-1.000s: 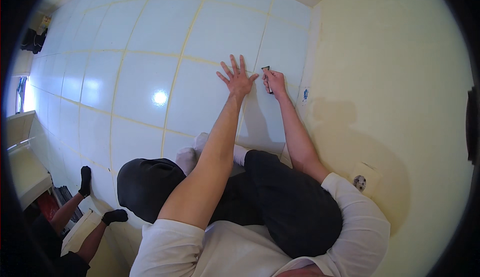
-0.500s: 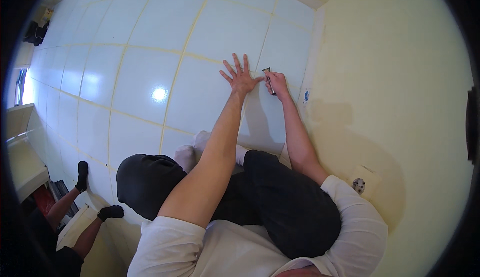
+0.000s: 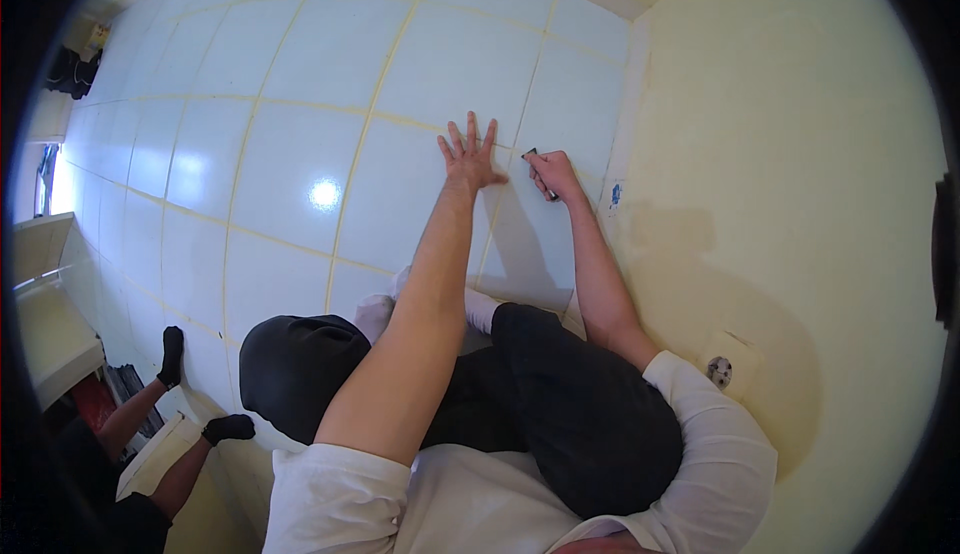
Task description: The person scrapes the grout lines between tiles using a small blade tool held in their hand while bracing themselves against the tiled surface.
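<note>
My left hand (image 3: 470, 157) lies on the pale blue tiled floor (image 3: 290, 159), fingers spread, holding nothing. Just to its right, my right hand (image 3: 554, 174) is closed round a small scraper-like tool (image 3: 530, 153). A dark, flat head pokes out past the thumb side, and a bit of the handle shows below the fingers; the rest is hidden in my grip. The tool's head is close to the yellowish grout lines that meet between my hands. I cannot tell whether it touches the floor.
A cream wall (image 3: 800, 154) rises close on my right, with a round fitting (image 3: 719, 372) low on it. My bent legs in black trousers (image 3: 590, 404) are between my arms. At the lower left are another person's feet in black socks (image 3: 172, 354), beside pale furniture (image 3: 60, 339).
My right hand and the tool have come slightly nearer to me, and the tool's head is turned more to the left. My left hand has shifted a little left, widening the gap between the hands.
</note>
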A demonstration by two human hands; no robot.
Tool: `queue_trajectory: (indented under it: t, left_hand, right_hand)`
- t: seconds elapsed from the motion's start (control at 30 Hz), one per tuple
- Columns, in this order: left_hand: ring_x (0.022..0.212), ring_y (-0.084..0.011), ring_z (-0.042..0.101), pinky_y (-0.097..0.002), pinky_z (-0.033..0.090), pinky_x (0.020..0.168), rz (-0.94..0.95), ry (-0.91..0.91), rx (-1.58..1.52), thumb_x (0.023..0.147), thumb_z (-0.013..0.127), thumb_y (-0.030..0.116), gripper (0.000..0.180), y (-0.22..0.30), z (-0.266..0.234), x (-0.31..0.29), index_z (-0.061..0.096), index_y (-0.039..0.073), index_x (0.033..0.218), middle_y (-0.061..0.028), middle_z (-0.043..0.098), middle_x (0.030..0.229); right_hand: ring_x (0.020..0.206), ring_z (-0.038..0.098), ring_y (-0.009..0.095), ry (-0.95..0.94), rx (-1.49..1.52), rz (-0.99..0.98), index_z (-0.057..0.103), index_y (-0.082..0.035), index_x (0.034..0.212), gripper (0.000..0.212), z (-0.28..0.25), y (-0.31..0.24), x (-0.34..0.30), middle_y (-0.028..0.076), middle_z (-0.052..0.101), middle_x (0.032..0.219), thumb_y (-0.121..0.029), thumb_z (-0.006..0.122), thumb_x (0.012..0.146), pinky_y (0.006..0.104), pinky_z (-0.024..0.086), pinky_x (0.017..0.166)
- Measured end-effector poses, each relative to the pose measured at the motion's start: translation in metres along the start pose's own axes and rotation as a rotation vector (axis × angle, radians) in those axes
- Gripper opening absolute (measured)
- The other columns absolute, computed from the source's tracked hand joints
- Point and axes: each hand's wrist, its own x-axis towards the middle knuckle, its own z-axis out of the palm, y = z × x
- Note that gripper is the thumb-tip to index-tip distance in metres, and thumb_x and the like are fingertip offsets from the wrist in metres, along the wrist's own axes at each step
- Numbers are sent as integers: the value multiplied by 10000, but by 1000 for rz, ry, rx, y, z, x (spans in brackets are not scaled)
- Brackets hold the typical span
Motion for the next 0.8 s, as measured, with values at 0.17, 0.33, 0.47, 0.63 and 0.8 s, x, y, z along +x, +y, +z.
queue_trajectory:
  t: [0.17,0.33,0.47,0.63,0.8]
  left_hand:
    - [1507,-475,-218,-734,-33,1159,89,-128,293,405,954,616,1677,-21,-7,-30,-183,319,1602,-156,-256,1663]
    - [1524,-441,-201,-741,-25,1162,198,73,93,300,985,543,1745,-34,-3,-39,-142,315,1613,-140,-202,1682]
    - [1510,-453,-232,-739,-59,1152,197,74,76,289,984,545,1756,-35,-2,-38,-144,307,1614,-158,-223,1674]
    - [1512,-451,-227,-744,-53,1150,195,62,85,296,988,531,1749,-32,-1,-39,-141,316,1614,-157,-220,1675]
    - [1526,-433,-201,-745,-36,1157,172,71,97,290,984,540,1745,-38,-3,-39,-135,329,1613,-130,-190,1687]
  right_hand:
    - [310,438,145,68,1,31,584,-10,647,446,-9,11,1,60,509,458,-306,620,979,322,341,310]
    - [319,447,151,-20,76,-7,583,-2,666,420,-6,10,7,63,513,471,-294,620,966,329,356,318]
    - [321,450,158,39,39,28,586,6,674,415,-8,13,8,68,521,479,-283,617,972,335,368,325]
    - [319,439,156,-1,80,36,584,-1,667,406,-10,15,9,67,517,476,-279,622,959,334,362,320]
    - [331,445,145,-12,44,53,582,-7,653,400,-9,6,5,61,513,475,-271,630,949,326,356,316]
